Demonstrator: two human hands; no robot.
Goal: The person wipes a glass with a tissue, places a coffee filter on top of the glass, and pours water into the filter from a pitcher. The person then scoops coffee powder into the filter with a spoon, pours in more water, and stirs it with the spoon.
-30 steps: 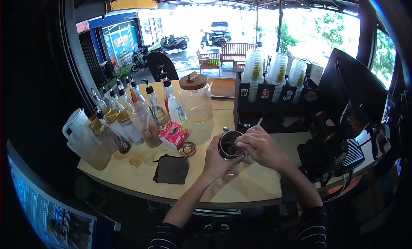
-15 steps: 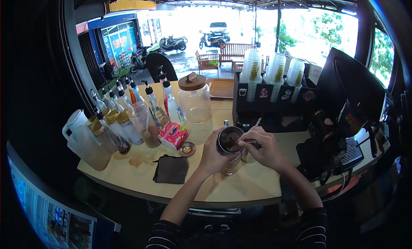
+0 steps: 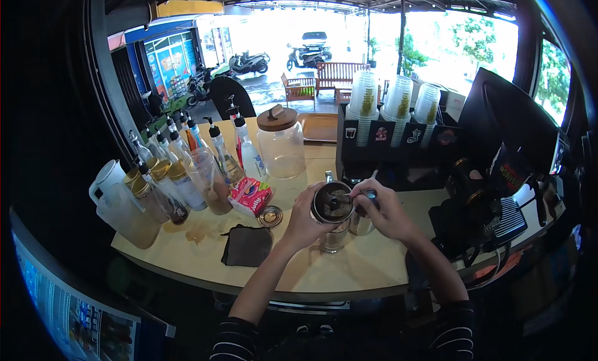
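Note:
My left hand is wrapped round a metal cup, whose open mouth faces me and shows dark contents. The fingers of my right hand are closed on a spoon that reaches into the cup. Below the cup, a clear glass stands on the counter. Another glass vessel is partly hidden beside my right hand. A folded dark cloth lies left of my left forearm, near a round metal lid.
Pump bottles, a plastic pitcher and a pink tissue pack stand at left. A lidded glass jar is behind. Stacked plastic cups fill a black holder; a black machine is at right.
The metal cup has tipped further toward me, so more of its inside shows. My right hand has shifted slightly right and up, and more of the spoon is visible.

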